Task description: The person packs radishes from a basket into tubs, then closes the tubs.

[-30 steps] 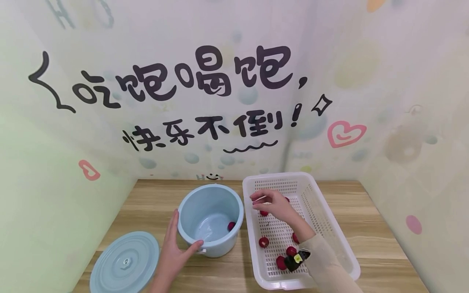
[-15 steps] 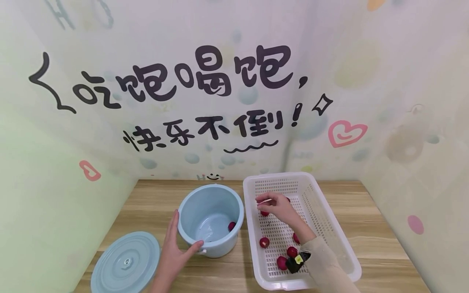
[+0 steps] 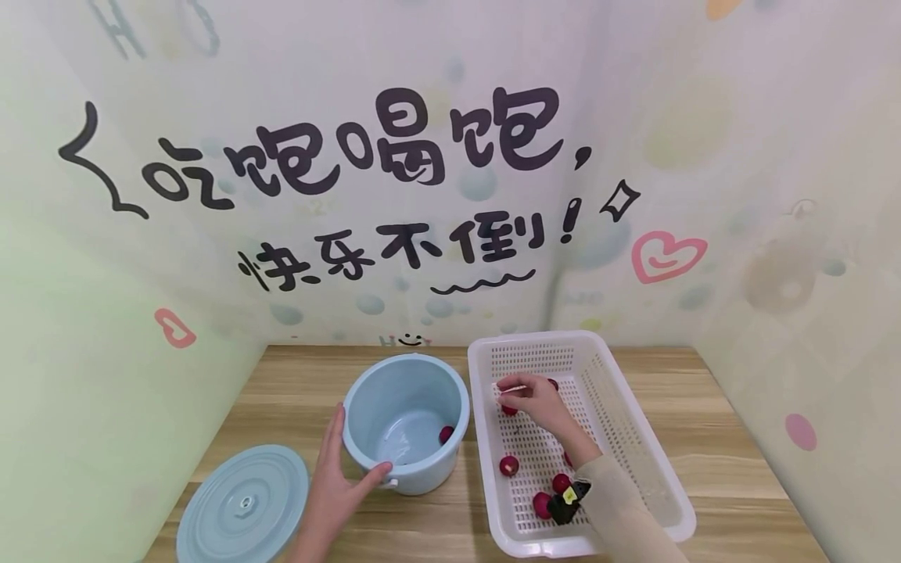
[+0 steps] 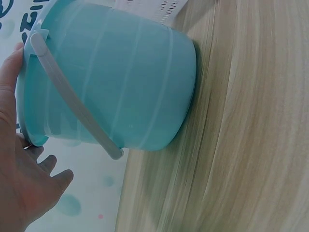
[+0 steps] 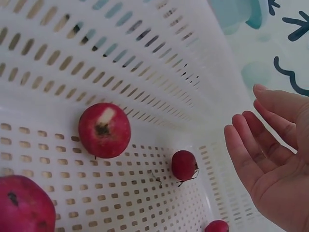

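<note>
A small red fruit (image 3: 508, 410) lies in a white plastic basket (image 3: 484, 438), beneath the fingertips of the person's right grip (image 3: 538, 399) as the head view looks down. It is probably light, firm and smooth, likely to roll and to bruise if pinched hard; its round sides, between thumb and two fingers, look the best place to take hold.

The right grip holds nothing: thumb and fingers are apart and gently bent, palm facing inward, forearm reaching across the basket. The right wrist view shows a gap between fingers and fruit.

More red fruits (image 3: 509, 466) are scattered nearer the wrist, and one lies beyond the knuckles.

Left of this hand, one fruit (image 3: 446, 435) is visible inside a pale blue bucket (image 3: 429, 475). The left grip (image 3: 338, 489) is spread against the bucket's rim, fingers along its left side, thumb at the front. Beyond that hand, a blue lid (image 3: 242, 516) lies on the wooden bench (image 3: 429, 532).
</note>
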Motion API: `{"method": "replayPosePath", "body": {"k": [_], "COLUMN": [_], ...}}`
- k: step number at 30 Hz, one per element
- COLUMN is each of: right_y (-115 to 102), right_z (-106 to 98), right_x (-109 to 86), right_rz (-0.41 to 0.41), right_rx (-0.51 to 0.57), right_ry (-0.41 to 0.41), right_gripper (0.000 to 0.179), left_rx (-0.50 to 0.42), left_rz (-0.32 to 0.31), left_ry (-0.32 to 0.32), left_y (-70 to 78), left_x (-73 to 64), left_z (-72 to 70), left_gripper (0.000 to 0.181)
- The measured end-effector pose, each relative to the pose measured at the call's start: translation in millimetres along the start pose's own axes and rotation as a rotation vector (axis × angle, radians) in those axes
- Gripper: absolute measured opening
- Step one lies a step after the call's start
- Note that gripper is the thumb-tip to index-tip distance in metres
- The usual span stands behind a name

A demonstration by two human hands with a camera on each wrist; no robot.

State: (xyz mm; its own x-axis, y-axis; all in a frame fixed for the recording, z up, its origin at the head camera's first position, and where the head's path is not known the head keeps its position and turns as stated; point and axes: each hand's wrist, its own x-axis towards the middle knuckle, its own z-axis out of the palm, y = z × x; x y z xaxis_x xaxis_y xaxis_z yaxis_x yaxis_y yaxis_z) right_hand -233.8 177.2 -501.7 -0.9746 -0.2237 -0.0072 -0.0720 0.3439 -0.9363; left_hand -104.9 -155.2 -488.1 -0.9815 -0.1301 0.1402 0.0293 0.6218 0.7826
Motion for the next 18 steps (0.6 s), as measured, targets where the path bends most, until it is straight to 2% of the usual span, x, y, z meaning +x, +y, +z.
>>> {"method": "replayPosePath", "body": {"k": [4,18], "right_y": [4.4,23.3], "right_z": [1.2,6.0], "right_x": [2.4,10.6], "right_rz": [0.003,0.111], "right_rx": [-0.020,-0.076], "right_ry": [0.027,0.100], "right_gripper": [0.024,0.025], "left_rx": [0.007,0.022], "left_rz": [-0.011,-0.039], "left_ry": [-0.009,-0.029], "left_y": [0.5,3.3], "left_x": [0.5,1.2], "left_z": [-0.2,-0.6], "left_gripper": [0.114,0.115]}}
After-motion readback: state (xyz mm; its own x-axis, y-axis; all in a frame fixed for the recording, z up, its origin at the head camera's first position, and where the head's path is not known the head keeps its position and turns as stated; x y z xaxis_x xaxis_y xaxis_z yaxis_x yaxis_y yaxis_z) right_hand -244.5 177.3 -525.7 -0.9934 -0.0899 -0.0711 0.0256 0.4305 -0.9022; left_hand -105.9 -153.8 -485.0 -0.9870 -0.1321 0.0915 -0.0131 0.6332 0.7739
